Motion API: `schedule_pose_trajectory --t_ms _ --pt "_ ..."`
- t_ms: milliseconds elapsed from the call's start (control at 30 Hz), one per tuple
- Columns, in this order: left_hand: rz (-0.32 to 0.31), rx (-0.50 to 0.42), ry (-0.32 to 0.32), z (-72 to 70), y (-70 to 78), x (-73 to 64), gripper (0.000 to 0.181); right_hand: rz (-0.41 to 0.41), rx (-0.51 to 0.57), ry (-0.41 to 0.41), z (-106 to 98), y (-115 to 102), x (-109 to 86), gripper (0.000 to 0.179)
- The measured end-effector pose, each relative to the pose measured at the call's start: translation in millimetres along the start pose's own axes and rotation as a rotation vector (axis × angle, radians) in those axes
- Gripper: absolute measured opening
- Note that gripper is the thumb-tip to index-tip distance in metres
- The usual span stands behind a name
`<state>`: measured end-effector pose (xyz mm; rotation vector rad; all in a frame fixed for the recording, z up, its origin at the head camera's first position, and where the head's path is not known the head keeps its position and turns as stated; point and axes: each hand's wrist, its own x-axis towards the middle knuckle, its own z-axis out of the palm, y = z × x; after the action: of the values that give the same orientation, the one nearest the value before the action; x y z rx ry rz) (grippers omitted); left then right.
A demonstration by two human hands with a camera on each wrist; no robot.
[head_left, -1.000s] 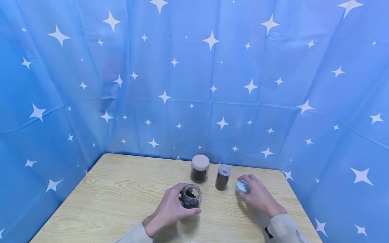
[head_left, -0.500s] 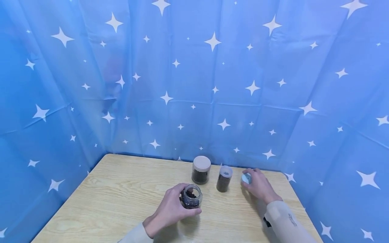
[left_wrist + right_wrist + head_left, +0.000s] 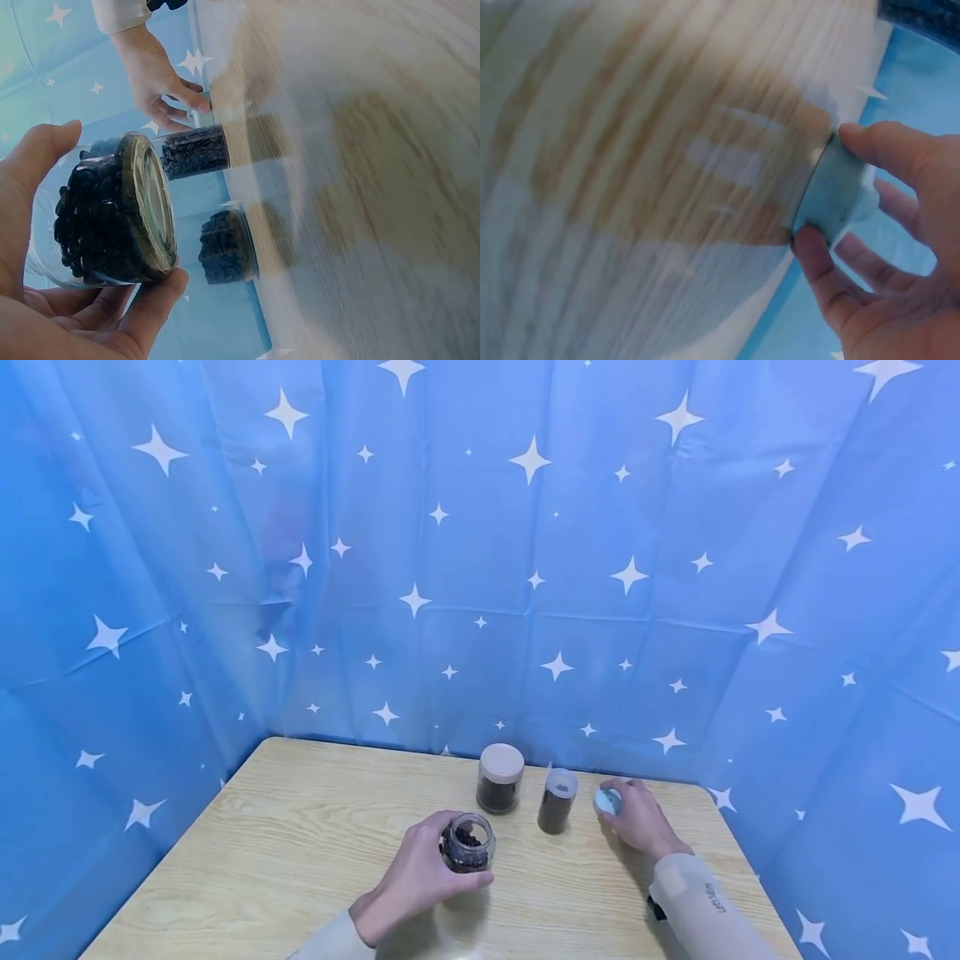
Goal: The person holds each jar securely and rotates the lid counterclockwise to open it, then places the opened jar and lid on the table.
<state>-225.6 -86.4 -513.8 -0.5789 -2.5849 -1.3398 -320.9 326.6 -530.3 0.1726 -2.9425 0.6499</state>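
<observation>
My left hand [image 3: 423, 864] grips an uncovered glass jar [image 3: 468, 853] of dark beans, its thumb and fingers wrapped round the sides. In the left wrist view the beans [image 3: 94, 217] show through the glass, and the jar is held over the table. At the back right, my right hand [image 3: 641, 818] pinches a light blue lid [image 3: 607, 802] by its edges. The right wrist view has this lid [image 3: 832, 191] with its rim right at the wooden surface and a small raised knob on top.
A wide jar with a pale lid [image 3: 501, 764] and a slimmer jar with a translucent lid [image 3: 561, 783], both with dark contents, stand between the hands near the table's back edge. A blue star-printed curtain [image 3: 450, 552] hangs behind the wooden table [image 3: 300, 810].
My right hand has carried the blue lid right and back toward the table's far edge, where it has come to rest. The left hand keeps its hold on the jar in about the same place.
</observation>
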Motion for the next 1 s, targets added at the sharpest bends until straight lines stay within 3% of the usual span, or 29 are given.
schedule_pose_trajectory --t_ms 433,667,1000 --pt "-0.037 0.026 0.045 -4.2 -3.2 2.7 0.080 0.019 -0.022 -0.018 -8 -6 -10.4 0.072" --pt "-0.078 0.026 0.086 -7.3 -7.8 9.5 0.083 0.009 -0.002 0.010 -18 -14 -26.0 0.078" --pt "-0.160 0.020 0.113 -8.6 -26.9 26.2 0.089 -0.019 -0.002 0.057 -18 -32 -56.7 0.077"
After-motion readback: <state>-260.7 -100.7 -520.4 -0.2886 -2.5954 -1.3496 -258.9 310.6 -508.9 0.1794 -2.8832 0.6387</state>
